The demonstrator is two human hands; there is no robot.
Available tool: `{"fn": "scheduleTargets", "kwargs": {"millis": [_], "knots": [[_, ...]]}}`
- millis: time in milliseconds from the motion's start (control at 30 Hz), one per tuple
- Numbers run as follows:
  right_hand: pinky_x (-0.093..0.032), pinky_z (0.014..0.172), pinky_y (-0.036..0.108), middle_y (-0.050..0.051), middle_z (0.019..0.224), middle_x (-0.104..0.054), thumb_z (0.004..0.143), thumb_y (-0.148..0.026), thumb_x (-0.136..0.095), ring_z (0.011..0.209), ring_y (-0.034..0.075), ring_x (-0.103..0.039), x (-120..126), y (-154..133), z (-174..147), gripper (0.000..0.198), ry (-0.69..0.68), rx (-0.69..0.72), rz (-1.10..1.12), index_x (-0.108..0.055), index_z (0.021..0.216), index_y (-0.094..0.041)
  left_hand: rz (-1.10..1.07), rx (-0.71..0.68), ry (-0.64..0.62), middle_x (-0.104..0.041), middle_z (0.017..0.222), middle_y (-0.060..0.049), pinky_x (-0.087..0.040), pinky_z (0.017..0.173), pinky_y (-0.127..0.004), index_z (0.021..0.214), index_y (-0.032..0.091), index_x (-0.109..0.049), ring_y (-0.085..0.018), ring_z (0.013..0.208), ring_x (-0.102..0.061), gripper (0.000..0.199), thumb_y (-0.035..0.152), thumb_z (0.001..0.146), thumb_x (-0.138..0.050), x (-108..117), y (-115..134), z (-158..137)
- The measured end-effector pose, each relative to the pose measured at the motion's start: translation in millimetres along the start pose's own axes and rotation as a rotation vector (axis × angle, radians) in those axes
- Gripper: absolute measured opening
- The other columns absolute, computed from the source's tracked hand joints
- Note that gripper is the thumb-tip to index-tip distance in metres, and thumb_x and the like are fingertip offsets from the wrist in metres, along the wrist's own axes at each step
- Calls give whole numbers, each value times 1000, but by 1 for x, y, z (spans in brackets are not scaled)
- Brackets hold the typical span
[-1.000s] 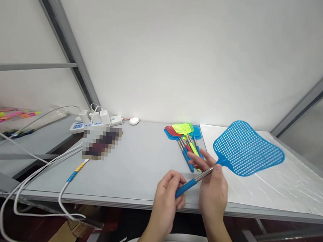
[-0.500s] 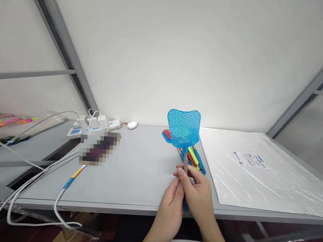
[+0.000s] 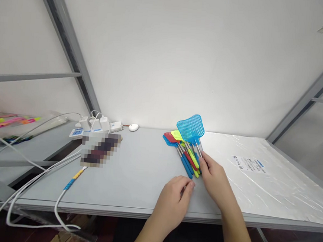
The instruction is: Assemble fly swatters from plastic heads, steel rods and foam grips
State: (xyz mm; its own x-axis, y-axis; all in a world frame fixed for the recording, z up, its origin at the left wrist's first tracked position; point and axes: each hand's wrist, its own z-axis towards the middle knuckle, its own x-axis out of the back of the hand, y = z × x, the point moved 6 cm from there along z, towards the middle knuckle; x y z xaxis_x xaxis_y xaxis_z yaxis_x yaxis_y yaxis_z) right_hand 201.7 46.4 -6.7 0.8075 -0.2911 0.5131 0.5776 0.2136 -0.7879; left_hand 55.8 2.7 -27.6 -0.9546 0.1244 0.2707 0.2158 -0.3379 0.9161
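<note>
A blue fly swatter with a metal shaft is gripped near the shaft by my right hand, its mesh head raised over a pile of swatters. In that pile lie a red fly swatter, a yellow-green fly swatter and several others, their blue, red and yellow-green handles fanned toward me. Just in front of the handle ends, my left hand rests curled above the table, thumb against the fingers; nothing shows in it.
To the right, a white plastic package with a label lies flat on the grey table. On the left are a power strip with chargers, white cables and a pixelated item. A white mouse-like object sits by the wall.
The blue swatter has moved right and forward, tilting over the pile, in my right hand. My left hand has let go of its handle and stays lower left.
</note>
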Motion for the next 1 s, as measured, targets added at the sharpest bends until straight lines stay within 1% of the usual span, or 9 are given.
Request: {"fn": "scheduleTargets", "kwargs": {"millis": [67, 200, 333, 500, 600, 700, 800, 900, 1000], "knots": [[-46, 69, 31, 8, 97, -70, 96, -38, -39, 83, 23, -65, 2, 9, 20, 40, -12, -42, -223, -56, 128, -21, 64, -52, 64, -67, 85, -8, -42, 75, -33, 90, 25, -71, -25, 83, -57, 23, 33, 93, -50, 5, -2, 4], [-43, 65, 33, 15, 86, -69, 95, -30, -40, 77, 27, -65, -8, 25, 50, 35, -46, -149, -421, -53, 122, -11, 263, -61, 136, -66, 105, -9, -40, 86, -40, 107, 25, -65, -28, 100, -54, 24, 32, 93, -48, 7, -14, 7], [-45, 68, 36, 19, 88, -68, 96, -24, -39, 80, 28, -66, -24, 29, 66, 28, -111, -184, -543, -56, 113, -10, 502, -45, 69, -60, 124, -9, -33, 97, -47, 124, 26, -56, -29, 115, -48, 33, 34, 94, -45, 0, -20, 6], [-52, 80, 39, 11, 105, -66, 96, -31, -51, 91, 21, -64, -40, 24, 78, 27, -188, -196, -631, -59, 113, -13, 583, -91, -39, -63, 121, -8, -30, 101, -49, 120, 25, -58, -29, 115, -50, 31, 35, 96, -41, -9, -19, 7], [-51, 85, 40, 11, 117, -61, 96, -40, -52, 99, 21, -62, -45, 20, 81, 34, -193, -199, -670, -58, 118, -15, 585, -109, -50, -62, 124, -8, -29, 103, -49, 119, 25, -59, -29, 116, -49, 31, 35, 97, -40, -9, -19, 7], [-48, 87, 42, 21, 123, -56, 97, -49, -39, 112, 30, -57, -45, 19, 81, 48, -181, -204, -702, -57, 120, -10, 604, -115, -60, -62, 125, -7, -30, 104, -49, 120, 25, -58, -28, 117, -49, 31, 35, 97, -40, -10, -18, 5], [-47, 86, 46, 24, 124, -55, 90, -67, -36, 116, 37, -52, -49, 24, 82, 69, -222, -235, -724, -57, 121, -10, 635, -111, -72, -61, 127, -5, -30, 105, -50, 120, 25, -56, -27, 118, -49, 30, 34, 97, -39, -11, -17, 3], [-47, 85, 46, 23, 122, -57, 79, -78, -41, 115, 37, -53, -60, 31, 85, 82, -285, -251, -740, -57, 122, -10, 659, -111, -89, -60, 129, -3, -28, 107, -52, 119, 26, -55, -27, 120, -47, 29, 34, 97, -38, -13, -16, 3], [-46, 87, 48, 25, 126, -53, 72, -75, -56, 120, 39, -48, -75, 32, 86, 88, -295, -232, -779, -51, 129, -8, 675, -109, -96, -60, 128, -4, -28, 108, -54, 119, 26, -55, -28, 120, -48, 29, 34, 98, -38, -14, -16, 2]]}}
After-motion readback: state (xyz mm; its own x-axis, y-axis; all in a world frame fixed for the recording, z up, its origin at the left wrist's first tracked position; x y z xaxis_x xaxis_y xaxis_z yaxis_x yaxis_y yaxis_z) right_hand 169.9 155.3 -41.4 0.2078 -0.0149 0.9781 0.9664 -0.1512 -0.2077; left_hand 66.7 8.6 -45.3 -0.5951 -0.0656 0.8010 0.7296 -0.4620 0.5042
